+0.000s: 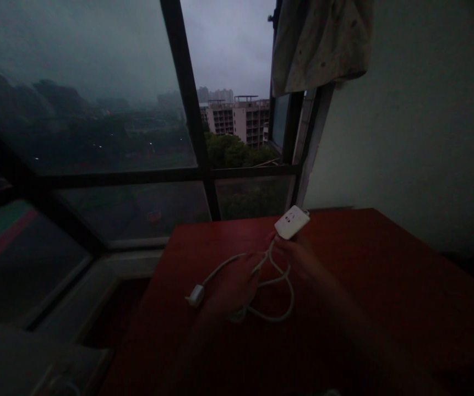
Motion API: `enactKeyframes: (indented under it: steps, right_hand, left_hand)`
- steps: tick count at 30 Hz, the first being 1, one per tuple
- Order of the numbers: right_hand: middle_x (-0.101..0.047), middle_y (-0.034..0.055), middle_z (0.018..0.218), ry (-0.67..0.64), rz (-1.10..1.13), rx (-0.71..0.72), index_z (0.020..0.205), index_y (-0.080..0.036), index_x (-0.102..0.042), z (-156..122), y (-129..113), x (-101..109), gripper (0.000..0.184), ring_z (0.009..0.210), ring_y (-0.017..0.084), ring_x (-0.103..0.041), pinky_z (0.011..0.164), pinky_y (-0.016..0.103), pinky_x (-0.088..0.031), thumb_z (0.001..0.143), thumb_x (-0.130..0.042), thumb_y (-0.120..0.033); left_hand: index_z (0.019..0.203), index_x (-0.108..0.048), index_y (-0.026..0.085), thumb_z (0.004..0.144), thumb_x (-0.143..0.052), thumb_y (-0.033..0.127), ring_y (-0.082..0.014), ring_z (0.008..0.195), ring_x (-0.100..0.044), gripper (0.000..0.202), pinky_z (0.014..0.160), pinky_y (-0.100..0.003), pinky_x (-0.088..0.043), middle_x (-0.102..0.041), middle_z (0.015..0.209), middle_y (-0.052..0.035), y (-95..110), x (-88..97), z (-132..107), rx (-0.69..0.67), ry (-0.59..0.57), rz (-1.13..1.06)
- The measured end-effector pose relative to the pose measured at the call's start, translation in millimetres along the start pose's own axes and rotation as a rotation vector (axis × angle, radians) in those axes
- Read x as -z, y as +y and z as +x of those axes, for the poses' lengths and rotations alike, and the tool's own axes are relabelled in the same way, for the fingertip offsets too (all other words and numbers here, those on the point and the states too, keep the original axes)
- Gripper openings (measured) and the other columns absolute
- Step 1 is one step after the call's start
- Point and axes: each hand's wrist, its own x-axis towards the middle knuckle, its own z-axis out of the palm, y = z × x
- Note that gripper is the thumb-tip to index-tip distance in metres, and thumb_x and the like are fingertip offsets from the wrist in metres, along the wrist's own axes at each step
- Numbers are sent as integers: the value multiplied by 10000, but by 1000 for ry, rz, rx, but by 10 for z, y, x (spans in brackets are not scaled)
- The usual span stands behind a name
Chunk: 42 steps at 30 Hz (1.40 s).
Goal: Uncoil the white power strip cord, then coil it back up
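In dim light, my right hand (297,256) is closed around the near end of a white power strip (292,221) and holds it tilted up above a red-brown table (385,275). Its white cord (276,297) loops down onto the table. My left hand (234,286) rests over the cord near the loops, fingers curled on it. The cord runs left to a white plug (196,296) lying on the table near its left edge.
A large window with dark frames (191,121) fills the left and centre, showing buildings and trees outside. A pale cloth (323,44) hangs at the top right beside a plain wall (418,121). A ledge (96,275) lies below the window.
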Motion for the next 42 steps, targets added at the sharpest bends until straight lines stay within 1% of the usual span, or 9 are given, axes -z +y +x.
enactKeyframes:
  steps: [3,7,13,16,19,25,34,37,42]
  right_hand:
    - [-690,16,854,-13,72,-20,872,-180,-632,-46,-52,-69,254,823,183,-656,790,339,-532,647,-747,-213]
    - [-696,5,853,-20,273,6,905,-185,-620,-6,-290,5,232,827,182,-675,795,362,-560,693,-710,-154]
    - [-684,4,758,207,449,173,825,-163,-608,268,-704,491,163,805,145,-685,848,328,-568,753,-570,-22]
    - [-678,-5,709,351,404,216,782,-163,-600,327,-567,782,184,755,137,-690,770,267,-590,709,-597,5]
    - [-686,-15,697,397,292,212,765,-173,-606,301,-298,989,205,688,138,-685,690,255,-600,637,-695,-40]
    - [-703,0,773,379,14,278,820,-203,-643,253,-47,1071,313,769,176,-682,760,345,-582,571,-816,-278]
    - [-704,68,879,221,-337,300,867,-186,-660,299,-39,796,299,839,234,-655,795,401,-532,665,-734,-393]
    - [-701,73,871,216,-331,298,838,-184,-654,319,15,774,287,829,234,-655,771,387,-536,678,-707,-417]
    - [-702,80,901,143,-442,277,881,-183,-644,325,121,770,270,849,243,-654,816,419,-516,699,-677,-379]
  left_hand:
    - [1039,-681,278,786,-510,134,-260,1097,-564,337,1032,-412,-348,-684,1035,-60,-43,-91,88,-104,-144,116]
    - [1088,-664,291,779,-499,116,-274,1089,-580,391,989,-415,-389,-685,1064,-64,-160,-89,55,-126,-171,173]
    - [940,-726,303,748,-600,141,-257,911,-663,281,880,-385,-479,-719,995,-47,-273,50,-137,-84,-225,115]
    - [911,-736,283,731,-644,161,-264,990,-642,236,932,-405,-466,-715,1002,-59,-304,155,-179,-25,-141,28]
    - [1104,-675,254,758,-628,199,-256,1131,-561,353,1016,-408,-402,-669,1131,-64,-350,276,-179,20,-87,5]
    - [1248,-568,197,810,-601,276,-211,1009,-614,447,897,-339,-481,-667,1124,-84,-316,389,-154,118,-56,-138]
    - [942,-728,198,912,-455,341,-224,1001,-608,310,874,-338,-472,-687,1054,-113,235,181,-139,-271,-381,126]
    - [919,-717,194,900,-487,335,-206,930,-622,270,828,-311,-480,-685,1027,-113,236,227,-165,-244,-307,41]
    - [872,-670,178,848,-504,240,-189,838,-614,179,747,-298,-473,-675,913,-78,-7,330,-158,-190,-3,35]
